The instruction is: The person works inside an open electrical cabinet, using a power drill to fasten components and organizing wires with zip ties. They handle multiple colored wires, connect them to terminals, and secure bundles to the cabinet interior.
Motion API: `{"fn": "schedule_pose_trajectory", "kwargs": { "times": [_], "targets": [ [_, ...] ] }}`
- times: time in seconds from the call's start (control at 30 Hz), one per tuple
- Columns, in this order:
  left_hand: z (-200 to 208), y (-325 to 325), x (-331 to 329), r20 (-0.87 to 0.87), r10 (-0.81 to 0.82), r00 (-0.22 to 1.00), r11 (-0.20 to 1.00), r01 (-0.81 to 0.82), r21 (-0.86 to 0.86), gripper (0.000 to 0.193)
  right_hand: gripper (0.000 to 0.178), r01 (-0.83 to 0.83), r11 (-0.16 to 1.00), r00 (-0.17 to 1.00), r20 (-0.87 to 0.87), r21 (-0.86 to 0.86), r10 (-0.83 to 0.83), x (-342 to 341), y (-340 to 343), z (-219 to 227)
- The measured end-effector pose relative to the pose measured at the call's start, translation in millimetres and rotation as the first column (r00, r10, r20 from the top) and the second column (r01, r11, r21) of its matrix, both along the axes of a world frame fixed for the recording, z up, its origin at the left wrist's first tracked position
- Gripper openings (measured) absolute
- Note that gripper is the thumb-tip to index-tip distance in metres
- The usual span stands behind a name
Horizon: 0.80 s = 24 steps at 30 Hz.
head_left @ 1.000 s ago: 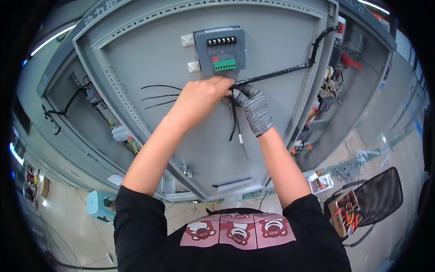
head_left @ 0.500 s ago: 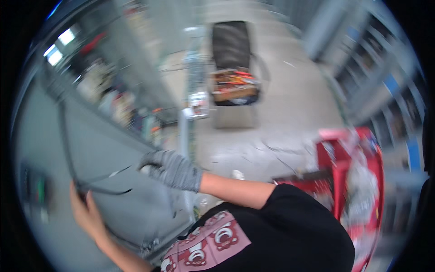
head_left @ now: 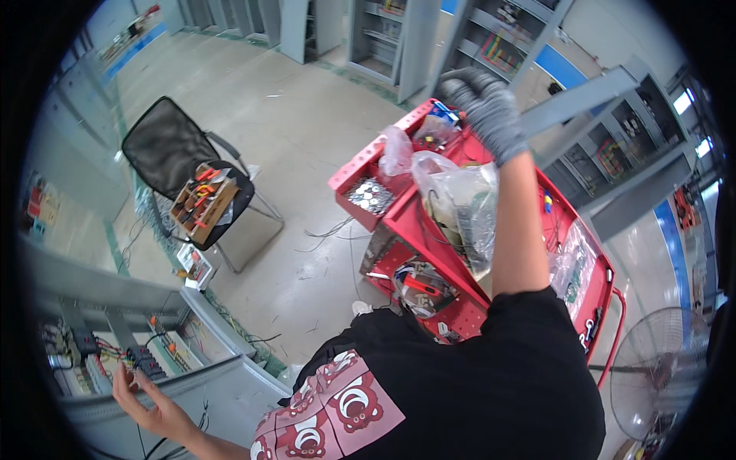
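My right hand, in a grey knitted glove, reaches over the far part of a red tool cart. Its fingers are stretched out and loosely apart, with nothing visible in them. Just beyond the cart's edge, they are near small blue and orange items in its far bin. My bare left hand is at the lower left, thumb and fingers apart, beside an open grey cabinet with wiring. No object shows between its fingers. Thin black cables hang close to that hand.
On the cart lie clear plastic bags and a bin of metal washers. A black chair bears a wooden toolbox. A fan stands at the right. Loose wires lie on the floor; grey cabinets line the back.
The view has swung right to the cart. My right hand has gone from beside the grey panel to above the cart. My left hand no longer shows the black cable in it.
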<state>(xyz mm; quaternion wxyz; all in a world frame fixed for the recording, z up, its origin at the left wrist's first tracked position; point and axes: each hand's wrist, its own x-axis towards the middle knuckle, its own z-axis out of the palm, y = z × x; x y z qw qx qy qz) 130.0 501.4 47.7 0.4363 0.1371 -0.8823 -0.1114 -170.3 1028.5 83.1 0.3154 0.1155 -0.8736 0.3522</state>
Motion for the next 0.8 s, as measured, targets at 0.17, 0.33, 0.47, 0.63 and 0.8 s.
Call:
{"fn": "schedule_pose_trajectory", "kwargs": {
  "times": [0.17, 0.33, 0.47, 0.63, 0.8],
  "targets": [
    [-16.5, 48.4, -84.9, 0.026, -0.359, 0.933, 0.928, 0.353, 0.122, 0.026, 0.04, 0.302, 0.781, 0.722, 0.404, 0.547, -0.561, -25.9, 149.0, -22.8],
    [-36.8, 94.7, -130.1, 0.08, -0.549, 0.832, 0.822, 0.52, 0.23, 0.027, 0.04, 0.0, 0.936, 0.665, 0.7, 0.351, -0.262, 13.1, 140.8, -64.8],
    [-43.7, 144.4, -161.4, 0.104, -0.754, 0.649, 0.64, 0.69, 0.338, 0.028, 0.034, -0.297, 0.955, 0.57, 0.8, -0.011, 0.186, 55.4, 116.9, -67.9],
    [-50.1, 177.2, -188.9, 0.104, -0.93, 0.353, 0.366, 0.862, 0.351, 0.026, 0.022, -0.303, 0.918, 0.38, 0.916, 0.258, -0.132, 126.6, 91.7, -45.8],
    [-59.6, 201.9, -201.5, 0.062, -0.987, 0.148, 0.161, 0.926, 0.341, 0.027, 0.024, 0.083, 0.918, 0.655, 0.673, 0.387, -0.343, 140.2, 93.3, -73.7]
  ]
}}
